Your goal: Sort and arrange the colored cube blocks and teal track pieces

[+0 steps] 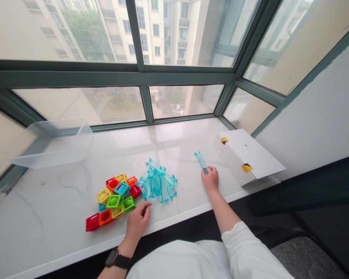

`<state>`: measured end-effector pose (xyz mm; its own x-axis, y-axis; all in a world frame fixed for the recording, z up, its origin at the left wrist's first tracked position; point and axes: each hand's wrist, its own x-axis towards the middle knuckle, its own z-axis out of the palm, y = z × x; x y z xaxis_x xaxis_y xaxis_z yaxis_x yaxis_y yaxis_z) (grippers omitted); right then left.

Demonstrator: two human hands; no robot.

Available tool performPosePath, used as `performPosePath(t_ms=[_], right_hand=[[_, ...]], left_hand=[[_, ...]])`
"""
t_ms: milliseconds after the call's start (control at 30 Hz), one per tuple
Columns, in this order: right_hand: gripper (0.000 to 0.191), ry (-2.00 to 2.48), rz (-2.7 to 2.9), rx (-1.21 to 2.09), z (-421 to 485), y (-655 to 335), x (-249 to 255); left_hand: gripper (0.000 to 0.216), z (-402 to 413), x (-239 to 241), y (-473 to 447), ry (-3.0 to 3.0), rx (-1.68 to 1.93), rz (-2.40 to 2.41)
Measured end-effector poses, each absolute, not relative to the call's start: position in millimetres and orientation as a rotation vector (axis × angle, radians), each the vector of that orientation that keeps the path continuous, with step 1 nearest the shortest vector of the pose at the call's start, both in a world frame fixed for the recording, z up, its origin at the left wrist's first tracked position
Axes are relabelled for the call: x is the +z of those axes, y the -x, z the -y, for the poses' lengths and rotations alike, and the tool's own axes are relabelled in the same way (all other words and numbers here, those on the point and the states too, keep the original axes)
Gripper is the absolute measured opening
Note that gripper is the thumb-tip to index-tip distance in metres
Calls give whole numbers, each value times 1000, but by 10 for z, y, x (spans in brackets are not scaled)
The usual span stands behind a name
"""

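Observation:
My right hand (211, 179) is closed on the near end of a clear blue plastic track piece (201, 159), at or just above the white counter. Left of it lies a heap of similar clear blue track pieces (157, 184). My left hand (139, 219), a dark watch on its wrist, rests near the counter's front edge with fingers curled. Whether anything is inside those fingers is hidden. Just beyond that hand is a pile of coloured plastic blocks (114, 201) in red, orange, yellow, green and blue, touching the track heap.
A clear plastic bin (55, 159) stands at the back left of the counter (61, 197). On the right is a white box (250, 155) with yellow-and-black tape tabs. Windows with green frames (116, 79) border the back. A grey seat (311, 257) is at lower right.

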<state>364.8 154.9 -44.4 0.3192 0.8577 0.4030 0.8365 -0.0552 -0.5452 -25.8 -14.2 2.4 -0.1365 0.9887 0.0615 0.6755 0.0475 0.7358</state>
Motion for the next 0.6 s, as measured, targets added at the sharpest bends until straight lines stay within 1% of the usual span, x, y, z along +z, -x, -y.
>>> performPosePath(t_ms=[600], right_hand=[[27,1855,1532,34,-1548,-3671,-481]], left_hand=[[29,145,6,266,-1685,859,-1873]])
